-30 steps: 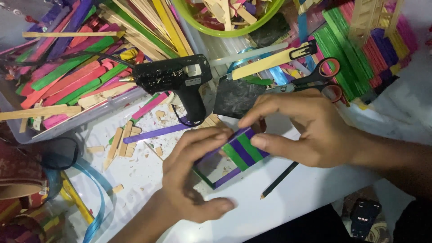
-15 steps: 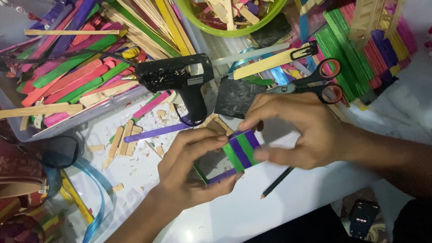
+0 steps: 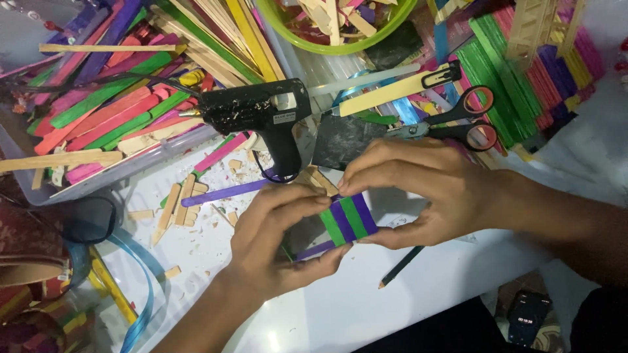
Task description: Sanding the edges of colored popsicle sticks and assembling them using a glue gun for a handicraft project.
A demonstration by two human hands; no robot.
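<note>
While pinched between left hand (image 3: 278, 238) and right hand (image 3: 418, 189), striped stick panel (image 3: 348, 219).

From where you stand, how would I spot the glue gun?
Start at the white table and go just above the two hands. The black glue gun lies there, nozzle toward the tray of coloured craft sticks. It is the only bulky black tool, left of the orange-handled scissors.

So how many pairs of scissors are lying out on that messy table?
1. The scissors, with red-lined black handles, lie just beyond the right hand, beside the black glue gun. More could be buried under the heaps of coloured craft sticks.
</note>
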